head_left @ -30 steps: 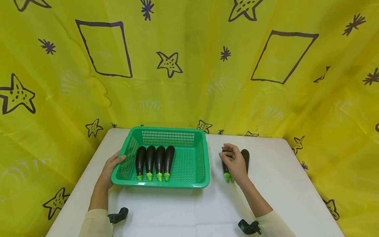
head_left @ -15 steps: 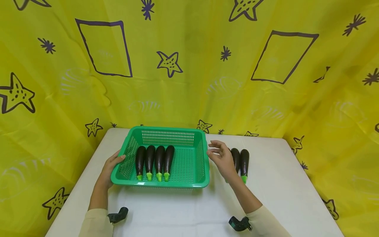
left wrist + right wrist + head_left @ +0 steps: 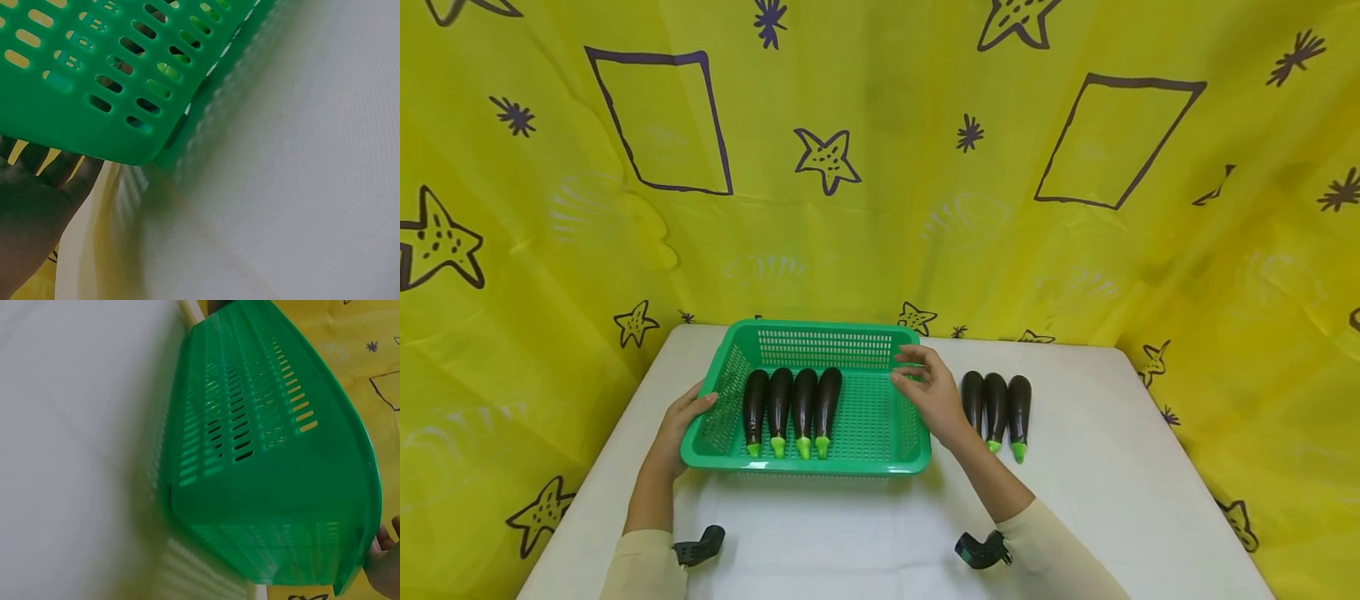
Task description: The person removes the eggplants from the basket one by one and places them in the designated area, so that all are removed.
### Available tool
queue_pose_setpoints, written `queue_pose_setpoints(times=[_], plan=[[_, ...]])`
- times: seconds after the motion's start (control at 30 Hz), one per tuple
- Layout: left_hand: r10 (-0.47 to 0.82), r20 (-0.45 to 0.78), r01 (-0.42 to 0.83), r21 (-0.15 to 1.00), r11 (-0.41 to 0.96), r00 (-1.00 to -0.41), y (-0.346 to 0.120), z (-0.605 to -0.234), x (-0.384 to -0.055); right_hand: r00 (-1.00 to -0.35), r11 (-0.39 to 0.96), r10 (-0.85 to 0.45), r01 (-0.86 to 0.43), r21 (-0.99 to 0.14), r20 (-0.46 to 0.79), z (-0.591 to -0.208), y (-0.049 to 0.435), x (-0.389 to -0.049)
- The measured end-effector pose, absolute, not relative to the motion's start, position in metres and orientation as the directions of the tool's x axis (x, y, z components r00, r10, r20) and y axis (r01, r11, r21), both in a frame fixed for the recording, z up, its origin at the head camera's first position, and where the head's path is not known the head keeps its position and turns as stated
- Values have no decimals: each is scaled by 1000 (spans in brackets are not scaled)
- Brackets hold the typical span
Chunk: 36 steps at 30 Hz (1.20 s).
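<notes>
A green plastic basket (image 3: 805, 467) with slotted walls stands left of centre in the head view. Several glossy dark eggplants (image 3: 805, 404) with green stem ends lie side by side in its left half. My left hand (image 3: 673, 429) grips the basket's left rim, thumb over the top; its fingers (image 3: 37, 169) show at the rim in the left wrist view. My right hand (image 3: 934, 396) holds nothing; loosely bent, it overlaps the basket's right rim. In the right wrist view part of that hand (image 3: 384, 565) appears beside the rim.
Three more eggplants (image 3: 996, 408) lie in a row on the white table (image 3: 1120, 467), right of the basket. A yellow curtain (image 3: 880, 242) with drawn stars and frames surrounds the table's back and sides. Black devices (image 3: 981, 550) are strapped to both wrists.
My right hand has moved left from above the three loose eggplants to the basket's right rim, uncovering them. The left hand, the basket and the eggplants in it have stayed put.
</notes>
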State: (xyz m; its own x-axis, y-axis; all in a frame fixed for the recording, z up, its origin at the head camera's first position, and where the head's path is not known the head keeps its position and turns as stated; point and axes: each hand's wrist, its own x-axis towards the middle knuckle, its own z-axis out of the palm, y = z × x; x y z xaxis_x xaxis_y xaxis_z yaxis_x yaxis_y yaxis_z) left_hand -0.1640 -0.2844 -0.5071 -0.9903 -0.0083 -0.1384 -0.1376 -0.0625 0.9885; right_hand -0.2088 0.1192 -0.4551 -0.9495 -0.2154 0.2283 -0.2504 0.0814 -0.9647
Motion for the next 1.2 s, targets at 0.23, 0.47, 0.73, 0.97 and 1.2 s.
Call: queue_pose_setpoints(times=[0.23,0.47,0.73,0.97,1.2], plan=[[-10,-142,-142,988,-59,-990,-286,-506,-162,-944,84,-267,-223,-971,194,-454,100,-214],[-13,-142,-141,988,-66,-990,-287,-507,-161,-942,123,-297,-198,-972,154,-454,81,-225],[-16,-148,-146,987,-71,-989,-288,-508,-163,-936,176,-334,-175,-969,108,-453,59,-233],[-5,-146,-146,987,-65,-989,-286,-506,-165,-926,220,-376,-105,-970,15,-462,49,-251],[-8,-156,-155,985,-75,-988,-286,-506,-165,-915,230,-402,-65,-971,-34,-464,45,-267]])
